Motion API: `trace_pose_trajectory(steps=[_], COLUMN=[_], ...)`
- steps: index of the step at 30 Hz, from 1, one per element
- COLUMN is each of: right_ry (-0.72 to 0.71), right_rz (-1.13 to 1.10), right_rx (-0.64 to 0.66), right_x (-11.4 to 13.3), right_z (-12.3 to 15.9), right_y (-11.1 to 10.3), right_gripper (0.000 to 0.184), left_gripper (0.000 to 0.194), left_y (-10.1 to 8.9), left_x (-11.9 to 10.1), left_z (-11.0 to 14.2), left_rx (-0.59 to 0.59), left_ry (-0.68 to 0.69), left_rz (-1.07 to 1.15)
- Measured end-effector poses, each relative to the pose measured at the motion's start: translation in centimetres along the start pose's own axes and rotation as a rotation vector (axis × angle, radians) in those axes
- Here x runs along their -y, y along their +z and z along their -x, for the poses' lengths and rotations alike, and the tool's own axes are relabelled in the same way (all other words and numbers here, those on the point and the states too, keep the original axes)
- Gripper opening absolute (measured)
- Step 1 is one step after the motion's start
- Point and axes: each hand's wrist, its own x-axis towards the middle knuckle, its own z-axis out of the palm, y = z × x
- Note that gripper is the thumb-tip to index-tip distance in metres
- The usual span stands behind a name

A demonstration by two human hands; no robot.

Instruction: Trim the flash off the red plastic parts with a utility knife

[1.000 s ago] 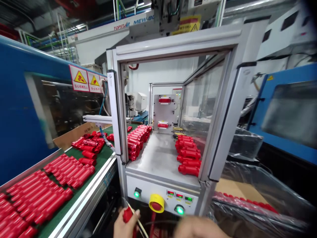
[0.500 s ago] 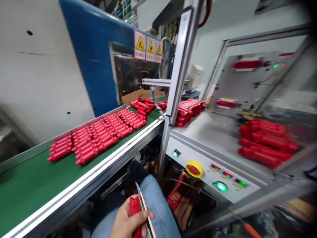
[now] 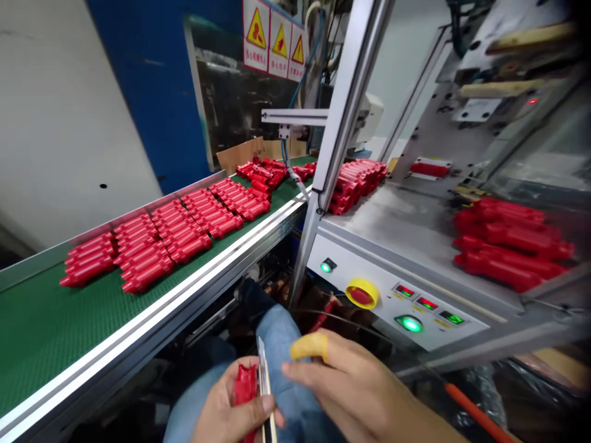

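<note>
My left hand (image 3: 229, 403) is low in the view, above my denim-covered lap (image 3: 286, 351). It is shut on a red moulded plastic part (image 3: 245, 387) and a slim trimming knife (image 3: 265, 394) with a narrow metal blade, held side by side. The lower end of the part is hidden by my fingers. My right hand (image 3: 353, 387) is just to the right, close to the knife but apart from it. Its fingers are spread and hold nothing. A yellow finger cot (image 3: 308, 347) covers one fingertip.
A green conveyor belt (image 3: 50, 326) to the left carries rows of red parts (image 3: 161, 246). To the right stands a steel-topped machine with more red parts (image 3: 508, 246) and a control panel (image 3: 397, 301) with a yellow-ringed stop button (image 3: 362, 293). An orange hose (image 3: 475, 412) crosses the lower right.
My head has turned left from the machine front towards the belt. My right hand has risen into full view beside my left hand, which still holds the red part and knife.
</note>
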Motion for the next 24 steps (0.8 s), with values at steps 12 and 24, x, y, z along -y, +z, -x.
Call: trace_pose_trajectory(steps=[12, 24], right_ry=[-0.107, 0.530], right_rz=[0.078, -0.411], right_rx=[0.143, 0.157], right_x=[-4.2, -2.4], right_z=[0.7, -1.0], right_y=[8.1, 6.6], right_gripper=[0.025, 0.025], left_gripper=[0.045, 0.048], left_y=[-2.9, -4.5], left_x=[-0.2, -0.2], left_z=[2.1, 2.4], left_rx=[0.014, -0.108], left_ry=[-0.052, 0.031], left_rz=[0.342, 0.430])
